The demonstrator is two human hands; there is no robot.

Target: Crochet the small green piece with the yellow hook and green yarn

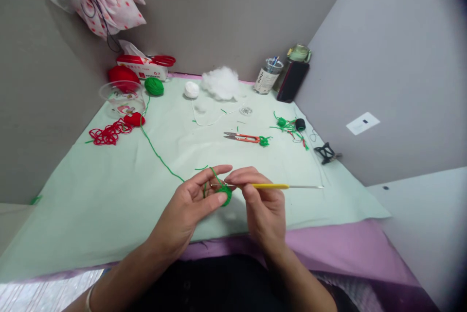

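Near the front of the table, my left hand (193, 202) pinches a small round piece of green crochet (226, 196) between thumb and fingers. A strand of green yarn (157, 155) runs over the raised left index finger and back to a green yarn ball (153, 86) at the far left. My right hand (265, 205) is closed on a crochet hook (272, 186) with a yellow grip. The hook lies level, its left tip at the green piece and its bare metal end pointing right. Fingers hide part of the stitches.
Orange-handled thread snips (241, 137) lie beyond my hands. Red yarn (109, 133), a clear plastic bowl (124, 103) and a tissue box (149, 70) are at left. White stuffing (222, 83) and a white yarn ball (191, 90) sit at the back. A phone (293, 81) leans at back right.
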